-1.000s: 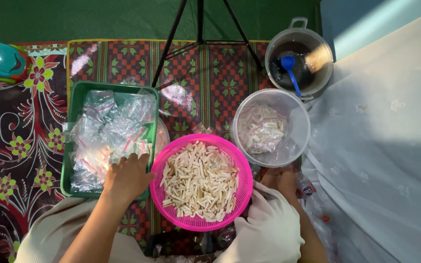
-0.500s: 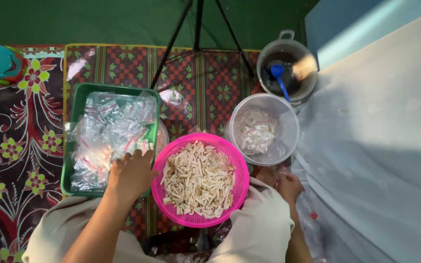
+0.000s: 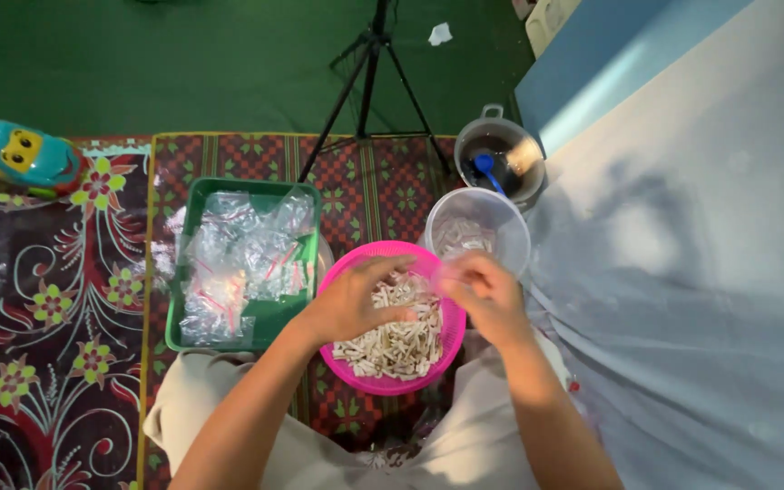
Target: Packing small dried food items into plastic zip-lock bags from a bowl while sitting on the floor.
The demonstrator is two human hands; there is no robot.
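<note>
Far left of the frame: a toy car (image 3: 20,156) sits on the floral mat (image 3: 47,345), well apart from my work.

Left of centre: green tray (image 3: 179,313) heaped with small clear plastic bags (image 3: 247,259), crinkled, some showing red strips. They look light and slippery.

Centre: pink basket (image 3: 348,367) on the patterned rug, holding a pile of pale, short sticks (image 3: 396,340). My left hand (image 3: 356,304) lies over the top of the pile, fingers (image 3: 390,313) curled down and touching the sticks; I cannot tell whether any are actually pinched under them. The sticks look dry, stiff, light and likely brittle. Best gathered as a loose bunch from above, scooped gently, not squeezed.

Just right of centre: my right hand (image 3: 487,295) hovers over the basket's upper right rim, fingers drawn together on a thin clear bag (image 3: 451,272), held near its mouth. The film is soft and limp, so it wants holding at the open edge. The sticks lie just below and to the left of it.

Above that hand: clear plastic bowl (image 3: 510,227) with a little pale stuff inside. Upper right: metal pot (image 3: 474,145) with a blue ladle (image 3: 487,171). A tripod (image 3: 369,82) stands at the top centre.
</note>
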